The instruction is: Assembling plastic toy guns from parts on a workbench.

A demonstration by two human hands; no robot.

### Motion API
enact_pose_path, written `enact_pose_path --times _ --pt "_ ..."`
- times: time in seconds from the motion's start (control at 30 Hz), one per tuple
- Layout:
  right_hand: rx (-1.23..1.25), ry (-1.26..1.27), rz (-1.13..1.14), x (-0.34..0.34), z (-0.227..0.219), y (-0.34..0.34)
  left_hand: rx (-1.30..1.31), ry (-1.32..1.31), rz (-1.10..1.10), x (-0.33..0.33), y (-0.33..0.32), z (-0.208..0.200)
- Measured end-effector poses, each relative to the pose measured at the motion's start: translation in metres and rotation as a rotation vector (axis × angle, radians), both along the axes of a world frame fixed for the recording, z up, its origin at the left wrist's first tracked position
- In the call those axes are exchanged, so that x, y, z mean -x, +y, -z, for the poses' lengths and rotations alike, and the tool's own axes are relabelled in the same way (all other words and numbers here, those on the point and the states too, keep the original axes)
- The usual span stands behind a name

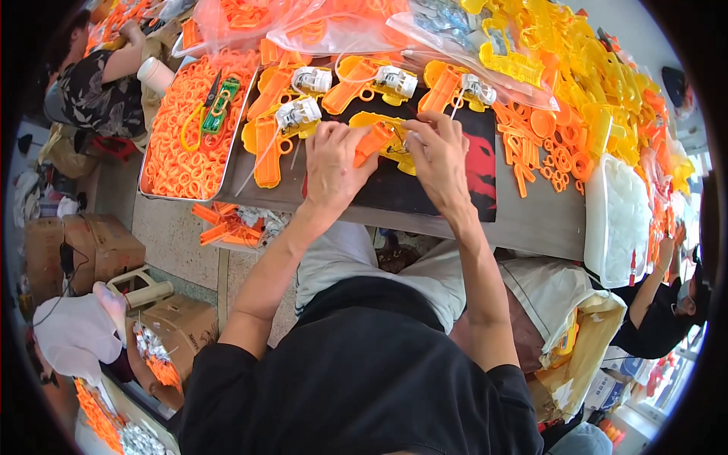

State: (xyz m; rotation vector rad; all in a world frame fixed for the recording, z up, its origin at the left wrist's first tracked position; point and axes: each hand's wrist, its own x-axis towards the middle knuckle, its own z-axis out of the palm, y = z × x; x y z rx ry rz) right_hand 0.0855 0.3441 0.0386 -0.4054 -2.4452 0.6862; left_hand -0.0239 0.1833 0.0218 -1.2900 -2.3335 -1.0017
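Observation:
Between my hands, over a dark mat (462, 199), is a toy gun half (371, 142) with a yellow shell and an orange grip part. My left hand (334, 161) is closed on its orange part, thumb and fingers pinching it. My right hand (441, 158) is closed at the yellow end, its fingertips bent in over the shell; what lies under them is hidden. Dark thin wires seem to show inside the shell. Beyond my hands lie several similar toy gun halves (350, 85) with white motor units (396, 80) set in them.
At left, a metal tray (236, 136) holds orange rings, scissors (213, 87) and a green tool (220, 106). Orange parts (531, 140) and yellow shells (561, 53) heap at right, near a white bin (618, 220). Other people work on both sides; cardboard boxes (83, 254) stand at left.

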Motion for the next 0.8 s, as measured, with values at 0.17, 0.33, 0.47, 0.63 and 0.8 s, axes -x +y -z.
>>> enact_pose_path --times 0.17,0.33,0.47,0.63,0.8 --pt "-0.046 -0.014 -0.029 0.007 0.010 0.005 -0.143 -0.067 -0.049 -0.016 0.008 0.016" --pt "0.001 -0.098 -0.077 0.015 0.007 0.013 -0.182 -0.099 -0.012 -0.011 0.008 0.017" --pt "-0.019 -0.067 -0.114 0.024 0.006 0.010 -0.179 -0.104 0.005 -0.011 0.004 0.018" --pt "0.162 -0.354 -0.155 0.032 -0.006 0.028 -0.157 -0.091 0.013 -0.011 0.006 0.018" --pt "0.527 -0.156 -0.213 0.003 -0.003 0.031 -0.269 -0.349 0.083 -0.008 -0.003 0.016"
